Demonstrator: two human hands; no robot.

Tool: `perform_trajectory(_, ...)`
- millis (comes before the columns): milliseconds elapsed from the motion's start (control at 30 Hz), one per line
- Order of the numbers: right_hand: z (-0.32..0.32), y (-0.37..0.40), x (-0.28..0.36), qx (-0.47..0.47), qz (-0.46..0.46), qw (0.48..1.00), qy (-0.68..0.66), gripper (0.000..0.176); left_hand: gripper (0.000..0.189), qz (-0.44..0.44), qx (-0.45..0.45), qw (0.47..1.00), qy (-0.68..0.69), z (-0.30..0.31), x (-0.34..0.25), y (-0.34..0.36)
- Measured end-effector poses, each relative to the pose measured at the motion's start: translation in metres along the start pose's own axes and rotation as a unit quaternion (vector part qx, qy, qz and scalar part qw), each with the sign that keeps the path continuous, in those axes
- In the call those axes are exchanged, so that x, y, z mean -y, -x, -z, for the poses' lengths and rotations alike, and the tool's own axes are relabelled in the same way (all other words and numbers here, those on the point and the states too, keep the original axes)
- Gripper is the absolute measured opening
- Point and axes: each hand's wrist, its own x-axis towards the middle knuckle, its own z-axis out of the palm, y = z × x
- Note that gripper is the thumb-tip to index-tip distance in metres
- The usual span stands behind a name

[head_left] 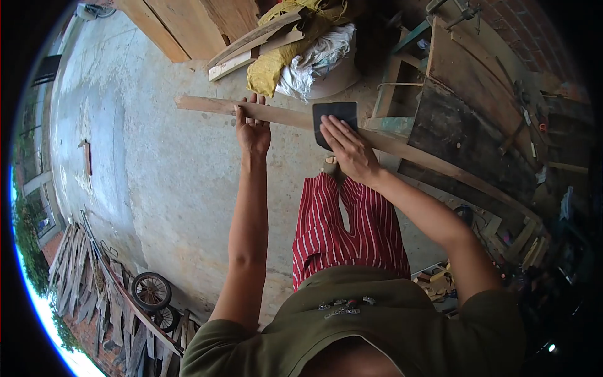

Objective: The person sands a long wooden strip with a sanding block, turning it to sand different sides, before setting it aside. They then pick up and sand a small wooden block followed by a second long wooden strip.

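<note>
A long, narrow wooden board (286, 117) runs across the view in front of me, from the upper left to the lower right. My left hand (254, 129) holds it from below near its left end, the thumb at the near edge and fingertips showing past the far edge. A dark, square sheet (325, 114) lies over the middle of the board. Flat on top of this sheet rests my right hand (350, 147), its fingers stretched out and pressing it against the wood. The sheet's underside is hidden.
To the right stands a worn wooden bench (452, 119) with tools on it. Sacks (314, 63) and planks (254, 41) are piled ahead. A hammer-like tool (86, 157) lies on the floor at the left. Wheels (151, 291) and wood strips (78, 267) are at the lower left.
</note>
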Motion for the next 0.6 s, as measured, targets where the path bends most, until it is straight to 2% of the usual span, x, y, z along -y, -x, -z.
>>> perform_trajectory(133,-0.055,-0.096,0.043,-0.078,0.003,0.997,-0.001,0.046,0.038,0.011,0.007,1.0,-0.021,0.004,-0.003,-0.003)
perform_trajectory(167,-0.054,-0.093,0.041,-0.08,-0.004,0.997,-0.003,0.046,0.037,0.02,0.032,0.999,-0.005,0.005,-0.004,-0.004)
perform_trajectory(233,-0.046,-0.088,0.037,-0.073,0.022,0.997,-0.006,0.045,0.039,0.004,0.018,1.0,-0.024,0.006,-0.004,-0.005)
perform_trajectory(333,-0.007,0.007,-0.006,-0.066,-0.031,0.997,0.018,0.047,0.045,-0.017,0.009,0.999,-0.031,0.007,0.003,-0.007)
perform_trajectory(400,0.028,0.094,-0.034,-0.037,-0.105,0.993,0.048,0.053,0.057,-0.03,-0.027,0.999,-0.005,0.002,0.01,-0.001)
perform_trajectory(467,0.057,0.174,-0.058,-0.026,-0.191,0.977,0.089,0.059,0.084,0.048,-0.017,0.998,-0.032,0.01,0.026,-0.001)
perform_trajectory(500,0.068,0.203,-0.066,-0.02,-0.24,0.964,0.111,0.059,0.086,0.044,-0.019,0.998,-0.046,0.006,0.038,0.009)
perform_trajectory(533,0.068,0.208,-0.064,-0.025,-0.251,0.961,0.116,0.059,0.088,0.047,-0.019,0.997,-0.062,0.0,0.06,0.029)
perform_trajectory(567,0.065,0.205,-0.061,-0.067,-0.279,0.952,0.11,0.06,0.087,0.04,-0.017,0.991,-0.126,-0.017,0.079,0.056)
perform_trajectory(600,0.065,0.197,-0.057,-0.109,-0.307,0.939,0.107,0.06,0.087,0.056,-0.005,0.99,-0.129,-0.022,0.099,0.073)
